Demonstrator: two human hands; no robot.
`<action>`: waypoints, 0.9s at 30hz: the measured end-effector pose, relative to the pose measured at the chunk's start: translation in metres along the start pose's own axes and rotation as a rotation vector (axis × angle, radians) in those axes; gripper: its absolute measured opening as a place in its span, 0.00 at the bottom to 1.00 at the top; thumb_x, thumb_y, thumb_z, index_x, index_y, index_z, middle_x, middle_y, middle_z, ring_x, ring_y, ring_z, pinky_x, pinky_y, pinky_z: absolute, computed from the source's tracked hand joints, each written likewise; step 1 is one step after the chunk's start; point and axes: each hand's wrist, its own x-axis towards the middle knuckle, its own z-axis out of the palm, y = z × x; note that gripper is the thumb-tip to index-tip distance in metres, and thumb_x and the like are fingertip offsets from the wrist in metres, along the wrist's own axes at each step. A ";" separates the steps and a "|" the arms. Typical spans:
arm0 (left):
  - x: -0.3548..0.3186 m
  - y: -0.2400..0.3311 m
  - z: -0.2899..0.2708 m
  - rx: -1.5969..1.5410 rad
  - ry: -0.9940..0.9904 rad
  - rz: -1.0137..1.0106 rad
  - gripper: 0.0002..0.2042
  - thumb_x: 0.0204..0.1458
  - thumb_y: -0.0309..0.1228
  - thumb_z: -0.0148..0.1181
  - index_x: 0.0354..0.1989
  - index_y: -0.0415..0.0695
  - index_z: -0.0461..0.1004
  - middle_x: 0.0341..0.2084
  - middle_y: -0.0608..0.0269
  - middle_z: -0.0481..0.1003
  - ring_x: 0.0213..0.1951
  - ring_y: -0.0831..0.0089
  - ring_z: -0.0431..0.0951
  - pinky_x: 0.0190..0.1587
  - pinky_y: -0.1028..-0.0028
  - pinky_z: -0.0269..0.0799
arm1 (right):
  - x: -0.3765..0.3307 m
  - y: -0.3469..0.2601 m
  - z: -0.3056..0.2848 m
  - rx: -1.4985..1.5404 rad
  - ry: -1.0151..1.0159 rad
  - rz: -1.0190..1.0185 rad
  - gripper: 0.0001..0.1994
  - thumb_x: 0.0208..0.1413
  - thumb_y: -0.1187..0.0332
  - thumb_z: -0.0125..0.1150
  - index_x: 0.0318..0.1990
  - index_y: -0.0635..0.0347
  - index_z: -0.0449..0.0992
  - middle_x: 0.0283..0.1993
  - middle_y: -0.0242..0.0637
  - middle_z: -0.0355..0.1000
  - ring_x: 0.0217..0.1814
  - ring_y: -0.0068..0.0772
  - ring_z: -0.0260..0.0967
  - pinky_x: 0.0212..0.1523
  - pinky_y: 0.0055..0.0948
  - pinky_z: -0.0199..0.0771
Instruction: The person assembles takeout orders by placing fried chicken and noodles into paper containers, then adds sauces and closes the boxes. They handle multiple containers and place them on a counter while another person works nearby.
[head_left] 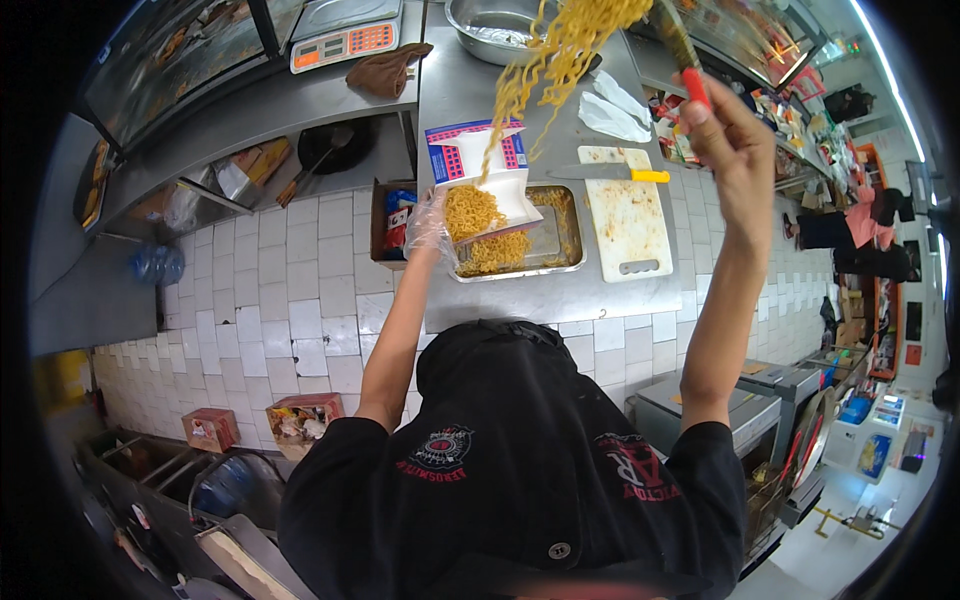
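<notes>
My left hand, in a clear plastic glove, is closed on the left side of an open cardboard takeaway box, white inside with blue and pink panels. Cooked noodles lie in the box. Raised at the upper right, my bare right hand grips the red handle of metal tongs, whose tips are out of frame. A large clump of noodles hangs from them, strands trailing down to the box. Beneath the box sits a metal tray with more noodles at its left.
Right of the tray lies a stained white cutting board, crossed by a yellow-handled knife. White plastic and a steel bowl are farther back. A scale and brown cloth rest at the far left. Other people stand at right.
</notes>
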 end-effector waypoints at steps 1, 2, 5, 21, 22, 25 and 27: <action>-0.003 0.004 0.000 -0.026 -0.027 -0.005 0.29 0.65 0.52 0.55 0.61 0.38 0.73 0.53 0.53 0.78 0.54 0.66 0.77 0.58 0.68 0.69 | -0.005 0.010 0.004 0.003 -0.032 0.013 0.18 0.66 0.64 0.65 0.60 0.61 0.79 0.32 0.22 0.75 0.29 0.08 0.60 0.28 0.13 0.56; -0.005 0.006 0.001 -0.053 -0.053 -0.010 0.29 0.65 0.52 0.55 0.61 0.38 0.74 0.54 0.53 0.78 0.54 0.67 0.77 0.58 0.68 0.69 | -0.012 0.024 0.014 0.014 -0.020 0.070 0.18 0.66 0.64 0.65 0.60 0.60 0.79 0.31 0.22 0.74 0.29 0.09 0.59 0.28 0.15 0.57; -0.006 0.004 0.005 -0.255 -0.139 -0.052 0.29 0.64 0.51 0.58 0.64 0.39 0.71 0.56 0.56 0.76 0.57 0.68 0.75 0.60 0.68 0.68 | -0.039 0.067 0.041 -0.093 -0.264 0.234 0.18 0.66 0.64 0.65 0.60 0.58 0.79 0.32 0.21 0.75 0.31 0.12 0.64 0.31 0.18 0.63; -0.025 -0.009 0.043 -0.236 -0.129 -0.073 0.28 0.62 0.52 0.61 0.63 0.44 0.73 0.58 0.61 0.76 0.60 0.71 0.71 0.64 0.70 0.62 | -0.002 0.000 0.081 -1.372 -0.840 -0.383 0.05 0.53 0.71 0.62 0.31 0.54 0.84 0.29 0.40 0.80 0.35 0.40 0.82 0.35 0.39 0.80; -0.024 -0.009 0.046 -0.259 -0.126 -0.069 0.28 0.62 0.52 0.60 0.63 0.44 0.74 0.57 0.60 0.76 0.59 0.71 0.72 0.63 0.70 0.63 | 0.006 -0.016 0.079 -1.408 -0.862 -0.395 0.06 0.54 0.71 0.61 0.32 0.54 0.85 0.30 0.42 0.80 0.36 0.41 0.83 0.36 0.40 0.81; -0.016 -0.014 0.054 -0.242 -0.150 -0.086 0.27 0.63 0.51 0.61 0.62 0.44 0.74 0.56 0.61 0.76 0.58 0.71 0.72 0.63 0.69 0.64 | 0.023 -0.051 0.075 -1.440 -0.891 -0.375 0.06 0.53 0.72 0.61 0.29 0.56 0.84 0.29 0.44 0.80 0.36 0.43 0.82 0.36 0.40 0.80; -0.013 -0.021 0.056 -0.323 -0.155 -0.098 0.28 0.62 0.51 0.61 0.62 0.43 0.73 0.56 0.59 0.76 0.58 0.70 0.72 0.62 0.69 0.64 | 0.031 -0.063 0.068 -1.408 -0.876 -0.371 0.05 0.53 0.72 0.62 0.33 0.56 0.85 0.31 0.44 0.81 0.37 0.45 0.82 0.38 0.41 0.80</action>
